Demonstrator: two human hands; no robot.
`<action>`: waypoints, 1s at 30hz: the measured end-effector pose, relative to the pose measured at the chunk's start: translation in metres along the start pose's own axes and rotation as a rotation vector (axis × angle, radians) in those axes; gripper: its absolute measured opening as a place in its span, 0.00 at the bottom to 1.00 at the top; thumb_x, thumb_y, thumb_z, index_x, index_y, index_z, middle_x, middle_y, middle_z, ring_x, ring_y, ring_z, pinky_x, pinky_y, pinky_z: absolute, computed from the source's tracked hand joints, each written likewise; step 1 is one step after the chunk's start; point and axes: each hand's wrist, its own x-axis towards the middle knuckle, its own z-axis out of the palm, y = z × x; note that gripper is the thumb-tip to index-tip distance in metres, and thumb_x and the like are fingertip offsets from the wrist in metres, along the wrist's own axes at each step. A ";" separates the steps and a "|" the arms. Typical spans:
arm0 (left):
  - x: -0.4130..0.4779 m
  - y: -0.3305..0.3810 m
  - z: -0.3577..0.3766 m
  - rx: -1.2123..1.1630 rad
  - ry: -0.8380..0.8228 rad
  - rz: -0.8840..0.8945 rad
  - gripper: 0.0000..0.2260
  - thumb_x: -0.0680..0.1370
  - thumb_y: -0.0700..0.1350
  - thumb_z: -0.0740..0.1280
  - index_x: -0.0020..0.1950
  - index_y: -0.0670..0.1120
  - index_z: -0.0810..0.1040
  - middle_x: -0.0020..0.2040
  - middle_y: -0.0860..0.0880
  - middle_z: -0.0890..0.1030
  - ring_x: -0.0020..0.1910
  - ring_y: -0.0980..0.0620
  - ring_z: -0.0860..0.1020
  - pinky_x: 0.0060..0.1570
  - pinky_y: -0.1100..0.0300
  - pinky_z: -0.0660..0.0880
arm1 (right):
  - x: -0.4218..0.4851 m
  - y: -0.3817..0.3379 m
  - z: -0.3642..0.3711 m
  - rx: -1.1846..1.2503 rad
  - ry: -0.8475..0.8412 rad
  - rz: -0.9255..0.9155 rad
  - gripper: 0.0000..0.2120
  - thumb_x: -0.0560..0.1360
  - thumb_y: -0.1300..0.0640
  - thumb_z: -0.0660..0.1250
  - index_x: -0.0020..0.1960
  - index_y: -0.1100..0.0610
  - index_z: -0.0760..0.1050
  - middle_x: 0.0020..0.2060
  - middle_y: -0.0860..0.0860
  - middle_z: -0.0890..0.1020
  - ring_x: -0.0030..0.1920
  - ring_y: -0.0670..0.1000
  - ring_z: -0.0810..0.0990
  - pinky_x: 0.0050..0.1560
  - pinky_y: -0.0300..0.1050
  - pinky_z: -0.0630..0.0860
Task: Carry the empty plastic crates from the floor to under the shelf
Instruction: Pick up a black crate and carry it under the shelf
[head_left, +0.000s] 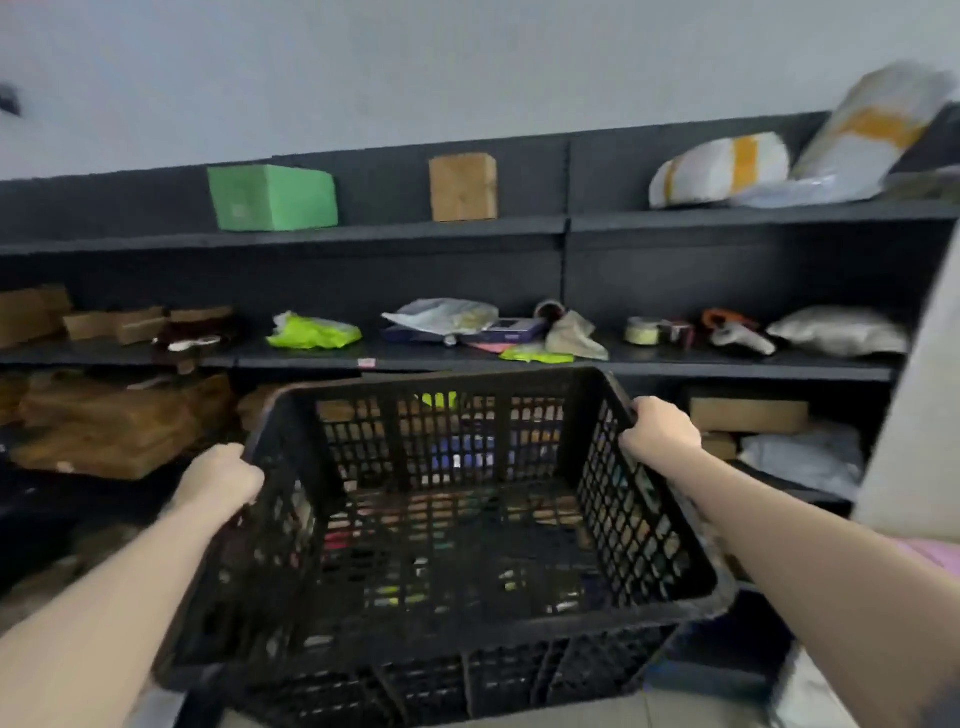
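Observation:
A black plastic crate (447, 644) with lattice walls fills the lower middle of the head view, held up in front of me. It is empty; coloured things show through its mesh from behind. My left hand (221, 480) grips its left rim and my right hand (658, 428) grips its right rim. The dark shelf unit (566, 228) stands straight ahead, its middle board level with the crate's far rim. The space below the shelf is hidden by the crate.
The shelves carry a green box (272, 197), a brown box (463, 187), white parcels (722, 169), tape rolls and bags. Cardboard boxes (114, 426) pile up low on the left. A pale surface (914, 426) stands close on the right.

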 end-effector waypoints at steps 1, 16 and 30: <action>0.003 0.026 0.014 -0.004 -0.007 0.033 0.21 0.70 0.37 0.66 0.63 0.41 0.77 0.60 0.39 0.80 0.56 0.38 0.78 0.47 0.55 0.75 | 0.006 0.018 -0.009 -0.010 0.010 0.040 0.15 0.71 0.60 0.65 0.57 0.59 0.76 0.53 0.59 0.81 0.55 0.61 0.79 0.48 0.47 0.74; -0.053 0.276 0.226 -0.001 -0.267 0.181 0.20 0.74 0.36 0.65 0.67 0.40 0.74 0.58 0.39 0.81 0.55 0.40 0.80 0.53 0.51 0.78 | 0.085 0.290 -0.063 -0.045 -0.021 0.344 0.12 0.70 0.62 0.64 0.53 0.61 0.77 0.42 0.57 0.79 0.45 0.58 0.79 0.43 0.44 0.73; -0.094 0.268 0.398 0.150 -0.318 0.107 0.13 0.79 0.42 0.61 0.63 0.45 0.76 0.56 0.41 0.81 0.52 0.40 0.79 0.43 0.52 0.76 | 0.095 0.416 0.049 -0.025 -0.145 0.440 0.23 0.69 0.63 0.62 0.64 0.57 0.73 0.53 0.59 0.82 0.55 0.61 0.80 0.54 0.51 0.77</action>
